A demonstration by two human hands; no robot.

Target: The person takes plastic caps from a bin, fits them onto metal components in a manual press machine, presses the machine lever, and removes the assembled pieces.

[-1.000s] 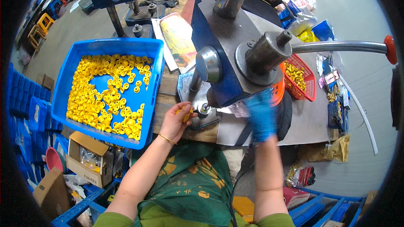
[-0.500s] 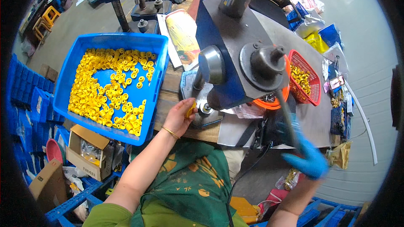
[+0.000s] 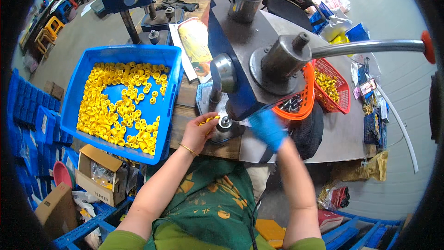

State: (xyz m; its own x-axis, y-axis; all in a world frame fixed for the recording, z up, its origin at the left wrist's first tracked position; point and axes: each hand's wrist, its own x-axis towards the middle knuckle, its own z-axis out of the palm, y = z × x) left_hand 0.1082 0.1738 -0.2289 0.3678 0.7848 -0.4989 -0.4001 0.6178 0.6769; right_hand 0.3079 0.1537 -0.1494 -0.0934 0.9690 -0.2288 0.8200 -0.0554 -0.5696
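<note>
My bare left hand [image 3: 198, 134] is closed on a small yellow cap [image 3: 209, 120], beside the round metal die [image 3: 225, 121] at the foot of the hand press [image 3: 249, 41]. To the right of the die is my right hand [image 3: 268, 130] in a blue glove, smeared by motion. Its fingers are partly hidden by the press head, so what they hold cannot be made out. The press lever [image 3: 370, 47] with a red knob sticks out to the right, and neither hand is on it.
On the left stands a blue tray [image 3: 174, 97] of many yellow caps. An orange basket [image 3: 309, 97] with dark metal parts and a red basket [image 3: 344, 93] with brass-coloured parts stand right of the press. A second press [image 3: 132, 0] is at the back left.
My right hand has left the lever and moved left and inward to the die. The lever has swung up to the right. My left hand stays by the die with the yellow cap.
</note>
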